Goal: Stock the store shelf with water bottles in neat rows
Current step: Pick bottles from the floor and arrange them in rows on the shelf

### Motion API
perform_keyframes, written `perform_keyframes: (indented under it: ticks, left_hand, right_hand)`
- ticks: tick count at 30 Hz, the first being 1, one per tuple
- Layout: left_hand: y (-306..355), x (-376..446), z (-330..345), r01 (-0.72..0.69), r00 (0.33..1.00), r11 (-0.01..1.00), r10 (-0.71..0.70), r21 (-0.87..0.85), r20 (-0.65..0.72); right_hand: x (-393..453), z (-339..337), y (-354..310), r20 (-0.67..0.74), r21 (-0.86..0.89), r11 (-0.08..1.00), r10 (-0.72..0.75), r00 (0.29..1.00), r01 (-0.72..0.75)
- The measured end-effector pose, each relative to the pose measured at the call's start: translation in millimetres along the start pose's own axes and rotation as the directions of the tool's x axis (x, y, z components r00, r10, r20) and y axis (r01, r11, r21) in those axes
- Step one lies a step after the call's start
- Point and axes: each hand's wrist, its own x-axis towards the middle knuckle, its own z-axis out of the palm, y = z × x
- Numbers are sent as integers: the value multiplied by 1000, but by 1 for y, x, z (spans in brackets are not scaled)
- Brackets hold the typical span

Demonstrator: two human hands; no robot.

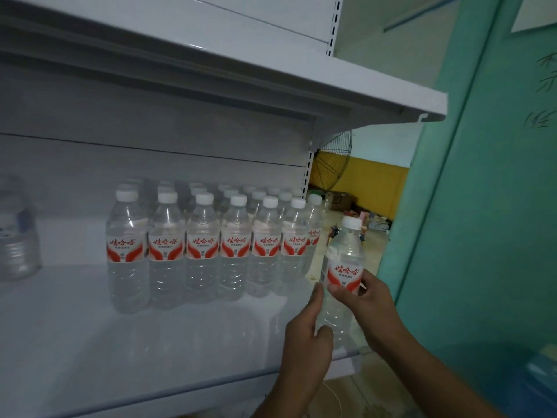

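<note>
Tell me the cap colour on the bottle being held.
White, on the held bottle; seen in the head view.

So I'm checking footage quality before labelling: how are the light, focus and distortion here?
Head view: dim and bluish overall; the held bottle and front row of bottles are fairly sharp with readable labels; the lone bottle at far left is smeared; the upper shelf edge bows from wide-angle distortion.

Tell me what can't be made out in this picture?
Head view only:
- Rear rows of bottles: hidden behind the front row; their count is unclear.
- Bottle at the left edge: blurred and cut off.
- Held bottle's base: covered by the left hand and right hand.
</note>
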Motion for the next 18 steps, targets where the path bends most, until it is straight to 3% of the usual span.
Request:
perform_keyframes:
  ticks: [10,18]
  left_hand:
    - [-13,28,3,-18,999,991,22,131,-24]
    - [-56,60,1,71,996,956,-83,284,31]
  right_hand:
    - [28,0,4,10,-8,1000,-15,1000,15]
    - [65,10,18,5,-26,1000,-6,1000,6]
